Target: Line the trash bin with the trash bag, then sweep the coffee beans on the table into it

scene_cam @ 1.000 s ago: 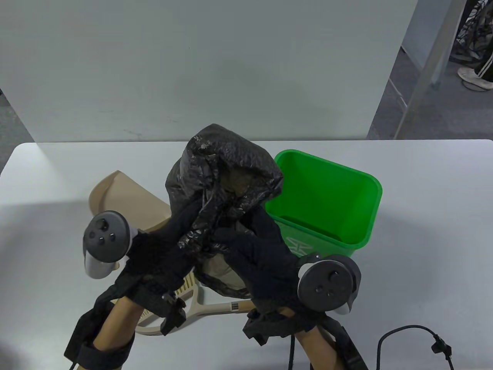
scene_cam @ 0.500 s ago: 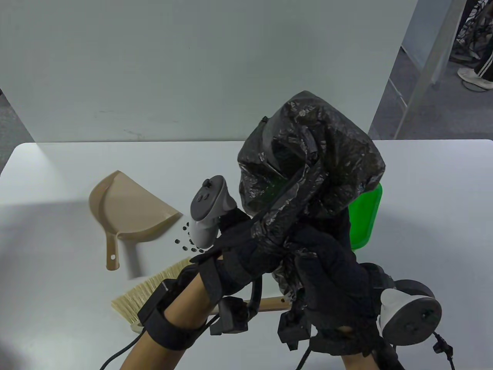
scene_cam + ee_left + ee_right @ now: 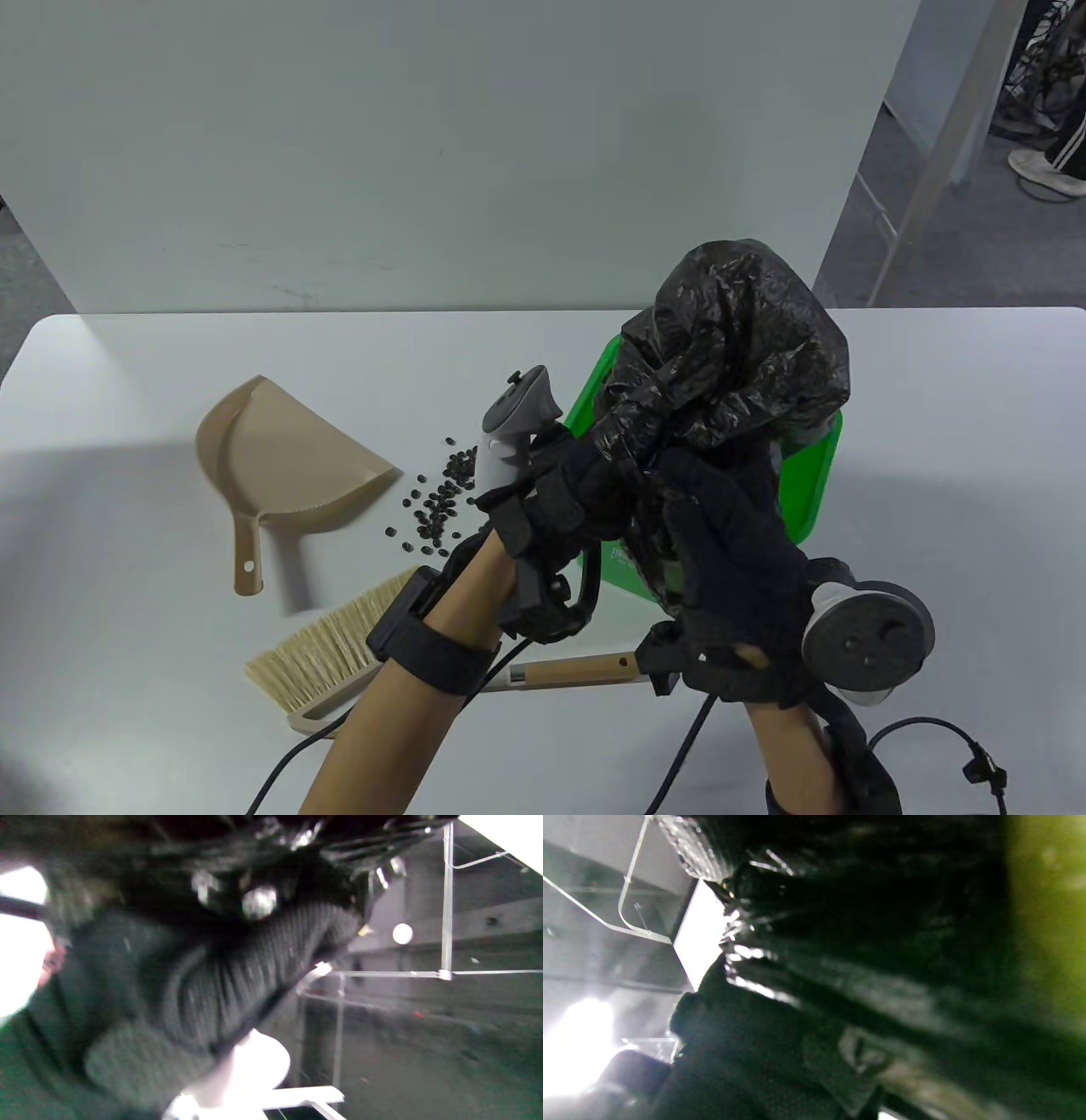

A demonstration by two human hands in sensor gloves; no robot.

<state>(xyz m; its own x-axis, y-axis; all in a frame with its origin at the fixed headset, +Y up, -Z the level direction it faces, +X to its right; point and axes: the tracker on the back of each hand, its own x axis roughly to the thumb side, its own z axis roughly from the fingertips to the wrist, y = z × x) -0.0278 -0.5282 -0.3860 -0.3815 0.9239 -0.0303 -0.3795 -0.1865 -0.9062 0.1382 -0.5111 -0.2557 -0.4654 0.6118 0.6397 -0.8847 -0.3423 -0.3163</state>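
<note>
Spanning the view: white desk [image 3: 933,475]. Green trash bin [image 3: 819,488], right of centre, mostly hidden. Black trash bag [image 3: 747,356], billowed above the bin's mouth, its gathered edge clutched by left hand [image 3: 577,501] and right hand [image 3: 721,552], each grip curled round the plastic. Beige dustpan [image 3: 280,458], left. Brush [image 3: 339,658], near edge. Coffee beans [image 3: 437,505], scattered between dustpan and bin.

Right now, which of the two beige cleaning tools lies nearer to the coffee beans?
The dustpan: its open mouth faces the coffee beans, just beside them. The brush lies closer to the person, below the beans.
</note>
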